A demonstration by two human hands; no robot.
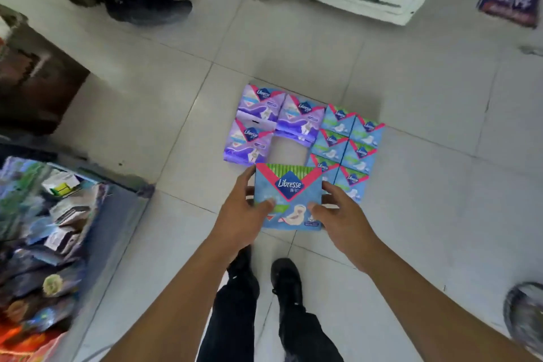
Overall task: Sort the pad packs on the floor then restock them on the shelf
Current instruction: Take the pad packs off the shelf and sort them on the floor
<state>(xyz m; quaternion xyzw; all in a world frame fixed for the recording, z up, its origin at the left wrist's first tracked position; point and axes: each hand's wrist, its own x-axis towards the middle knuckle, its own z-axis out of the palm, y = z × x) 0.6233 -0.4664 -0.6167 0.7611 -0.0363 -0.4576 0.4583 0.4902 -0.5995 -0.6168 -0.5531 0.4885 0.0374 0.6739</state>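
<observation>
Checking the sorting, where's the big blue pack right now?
Head view, centre: the big blue pack is held between left hand and right hand, just below the purple packs and blue packs.

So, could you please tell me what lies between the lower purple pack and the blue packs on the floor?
Only bare floor tile, in the head view: a gap between the lower purple pack and the blue packs.

A small shop, seen from my head camera
I see a shelf (88, 214) crammed with packaged goods at my left, branded pad packs (308, 132) laid in rows on the tiled floor (411, 97)
</observation>
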